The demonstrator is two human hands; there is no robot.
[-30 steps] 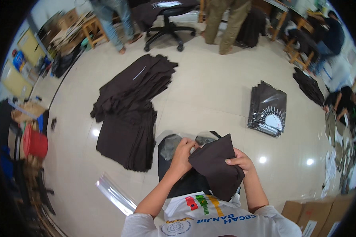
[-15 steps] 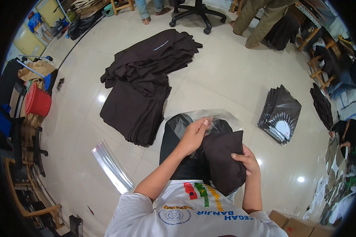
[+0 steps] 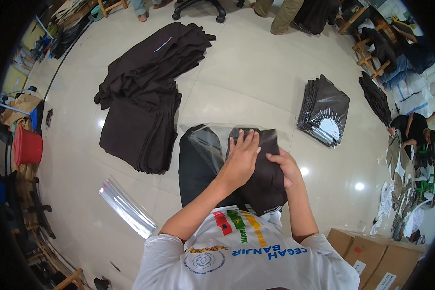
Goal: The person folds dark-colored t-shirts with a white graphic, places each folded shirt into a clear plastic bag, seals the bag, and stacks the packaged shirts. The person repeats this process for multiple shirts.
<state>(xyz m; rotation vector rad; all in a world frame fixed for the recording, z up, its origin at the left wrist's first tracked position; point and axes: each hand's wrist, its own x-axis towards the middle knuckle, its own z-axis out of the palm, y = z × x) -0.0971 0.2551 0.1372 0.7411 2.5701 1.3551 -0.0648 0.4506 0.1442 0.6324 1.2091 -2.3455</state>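
Folded dark-brown cloth point(image 3: 264, 181) at near centre, over the wearer's lap. Left hand point(image 3: 243, 157) flat on its far part, fingers extended and slightly apart, not closed on anything. Right hand point(image 3: 286, 169) grips the cloth's right edge, thumb on top. Thin, clear plastic bag point(image 3: 207, 137) spread at the far end, appearing to cover part of the cloth; cannot tell how deep it sits inside.

Progress, judged from layout: neat stack of plastic-wrapped dark-brown pieces point(image 3: 321, 104) at right looks finished; large, dark-brown cloth pile point(image 3: 139, 130) at left shows no wrapping, so much remains. Shiny sheaf of clear plastic point(image 3: 125, 208) near left, untouched.
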